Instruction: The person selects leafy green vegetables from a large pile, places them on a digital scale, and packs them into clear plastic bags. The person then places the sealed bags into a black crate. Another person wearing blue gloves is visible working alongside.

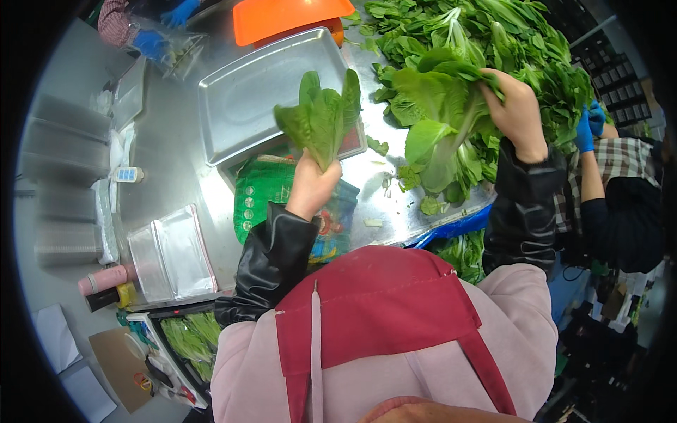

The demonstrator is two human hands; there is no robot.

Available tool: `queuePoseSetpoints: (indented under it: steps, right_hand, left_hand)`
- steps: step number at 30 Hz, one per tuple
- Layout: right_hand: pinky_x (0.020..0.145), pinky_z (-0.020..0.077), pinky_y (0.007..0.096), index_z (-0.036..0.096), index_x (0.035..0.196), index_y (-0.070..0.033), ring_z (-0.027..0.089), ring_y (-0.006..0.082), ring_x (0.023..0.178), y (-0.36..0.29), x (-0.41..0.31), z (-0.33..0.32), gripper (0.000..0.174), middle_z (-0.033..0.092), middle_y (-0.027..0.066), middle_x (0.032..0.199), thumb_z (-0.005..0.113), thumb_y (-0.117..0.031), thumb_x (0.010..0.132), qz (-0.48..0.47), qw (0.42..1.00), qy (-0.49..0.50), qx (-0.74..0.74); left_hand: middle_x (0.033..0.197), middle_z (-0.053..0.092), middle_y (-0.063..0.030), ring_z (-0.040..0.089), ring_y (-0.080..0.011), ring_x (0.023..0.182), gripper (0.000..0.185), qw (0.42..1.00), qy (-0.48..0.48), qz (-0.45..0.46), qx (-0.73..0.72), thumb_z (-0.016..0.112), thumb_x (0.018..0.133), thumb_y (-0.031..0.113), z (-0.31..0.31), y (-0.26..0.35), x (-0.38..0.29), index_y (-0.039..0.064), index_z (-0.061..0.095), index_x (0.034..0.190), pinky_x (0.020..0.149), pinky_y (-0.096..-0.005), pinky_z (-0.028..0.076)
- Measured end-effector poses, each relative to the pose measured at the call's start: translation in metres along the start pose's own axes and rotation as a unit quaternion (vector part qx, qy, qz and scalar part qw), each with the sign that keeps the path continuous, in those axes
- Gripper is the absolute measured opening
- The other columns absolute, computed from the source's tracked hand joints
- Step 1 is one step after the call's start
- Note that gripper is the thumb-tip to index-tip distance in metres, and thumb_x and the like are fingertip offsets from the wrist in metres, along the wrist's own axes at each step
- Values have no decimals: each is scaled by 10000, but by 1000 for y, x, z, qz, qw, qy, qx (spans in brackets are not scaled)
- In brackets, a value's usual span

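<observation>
My left hand [314,182] is closed around the pale base of a small leafy green head [323,119], leaves pointing up, above the near edge of a metal tray [238,106]. At the right, my right hand [510,108] grips the leaves of a larger leafy green [441,121], which hangs over the near side of a big heap of leafy greens [508,37]. Under my left wrist lies a green and blue printed bag [264,198]. Loose leaf scraps [377,146] are scattered on the steel table between the hands and beside the heap.
An orange container [291,18] stands behind the tray. Gloved hands of a co-worker [151,45] handle a clear bag at top left; another co-worker's gloved hands [584,129] touch the heap's right side. Clear plastic bags [185,256] and a pink bottle [108,279] lie left.
</observation>
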State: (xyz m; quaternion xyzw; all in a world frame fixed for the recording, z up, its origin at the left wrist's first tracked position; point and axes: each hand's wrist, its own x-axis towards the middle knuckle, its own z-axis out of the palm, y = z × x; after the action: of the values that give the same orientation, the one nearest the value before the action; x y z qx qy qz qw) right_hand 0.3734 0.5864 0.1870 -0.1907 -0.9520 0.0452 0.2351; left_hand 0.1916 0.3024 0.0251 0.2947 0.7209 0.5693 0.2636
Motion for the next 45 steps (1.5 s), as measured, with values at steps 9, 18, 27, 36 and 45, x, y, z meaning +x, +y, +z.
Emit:
queuePoseSetpoints:
  steps: [9,18,27,36,45]
  right_hand:
    - [654,527,372,699,927,-42,656,344,738,-144,-57,107,249,687,145,818,701,-271,831,62,910,-182,367]
    - [786,506,342,655,1055,-12,641,238,873,-103,-92,130,256,689,140,974,653,-209,891,130,848,-36,512]
    - [709,533,448,630,986,-23,670,382,789,-88,-161,129,584,680,214,817,734,-527,712,219,939,-262,46]
    - [525,485,242,624,1116,60,616,106,602,-81,-167,108,340,672,64,755,695,-167,873,372,695,-113,605]
    - [643,495,259,671,979,23,621,138,726,-127,-187,97,142,667,73,936,674,-72,874,308,680,-77,662]
  left_hand:
    - [1136,551,-248,590,-442,946,475,962,61,169,208,618,806,96,14,11,-18,2,445,1238,802,-427,501]
    - [1142,551,-181,547,-297,1084,396,968,1,211,134,558,901,106,-10,17,-19,-20,482,1270,917,-390,434]
    - [1191,547,-301,522,-478,1094,647,879,155,21,450,633,845,356,-116,-28,103,-23,438,1331,937,-482,434]
    - [1058,666,-173,641,-255,982,275,991,-45,60,109,688,856,172,-14,11,-25,17,674,1082,857,-358,497]
    - [1168,602,-102,602,-202,1036,283,863,-242,-172,-410,573,975,143,61,19,-68,11,513,1218,890,-351,497]
